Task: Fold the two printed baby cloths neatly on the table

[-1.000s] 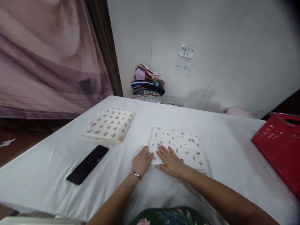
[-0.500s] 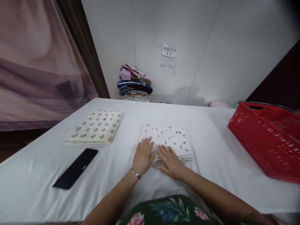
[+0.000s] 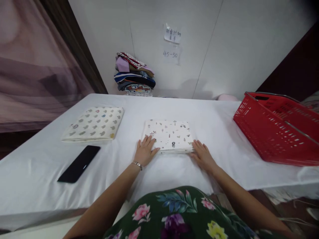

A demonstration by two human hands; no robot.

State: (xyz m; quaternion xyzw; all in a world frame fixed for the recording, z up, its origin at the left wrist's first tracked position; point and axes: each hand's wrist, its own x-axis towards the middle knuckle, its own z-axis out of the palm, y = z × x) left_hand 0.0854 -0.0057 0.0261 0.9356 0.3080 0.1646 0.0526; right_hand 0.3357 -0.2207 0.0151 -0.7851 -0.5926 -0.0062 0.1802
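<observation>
A folded white cloth with small scattered prints lies flat on the white-covered table in front of me. My left hand rests on its near left corner, fingers stretched out and thumb apart. At the near right corner, my right hand touches the edge with its fingers extended. Neither hand grips the fabric. To the left lies another folded cream cloth with rows of grey tree-like shapes. A black phone is on the table closer to me.
A red plastic basket stands at the table's right side. Behind the table's far edge, a stack of folded fabrics leans by the wall. Two paper signs hang there. A pinkish curtain is on the left.
My hands have moved apart: the right one slid from the cloth's near middle to its right corner, the left to its left corner. The camera view has tilted down slightly.
</observation>
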